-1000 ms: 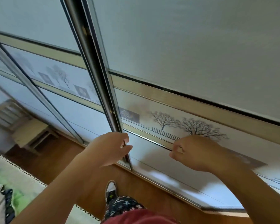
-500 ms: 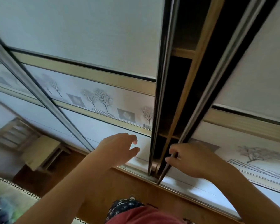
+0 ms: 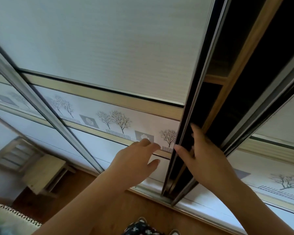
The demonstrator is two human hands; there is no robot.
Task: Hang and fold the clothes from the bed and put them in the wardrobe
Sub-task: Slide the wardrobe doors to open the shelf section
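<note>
The wardrobe fills the view, with pale sliding doors crossed by a band of printed trees. The left sliding door (image 3: 109,53) ends at a metal edge (image 3: 190,102), and a dark gap (image 3: 244,92) beside it shows the wardrobe's inside and a wooden upright (image 3: 234,70). My left hand (image 3: 134,163) lies with straight fingers on the door's tree band, just left of the edge. My right hand (image 3: 202,155) reaches into the gap, its thumb at the door's edge and its fingers straight. No clothes show inside the gap.
The right sliding door (image 3: 278,150) bounds the gap on the right. A wooden bedside table (image 3: 44,173) stands on the wood floor at lower left. The bed's patterned edge (image 3: 12,216) shows at the bottom left corner. My patterned trousers (image 3: 141,228) are at the bottom.
The doors stood together a second ago; a gap has opened between them. My right hand has gone from curled at the right door's edge to straight-fingered inside the gap.
</note>
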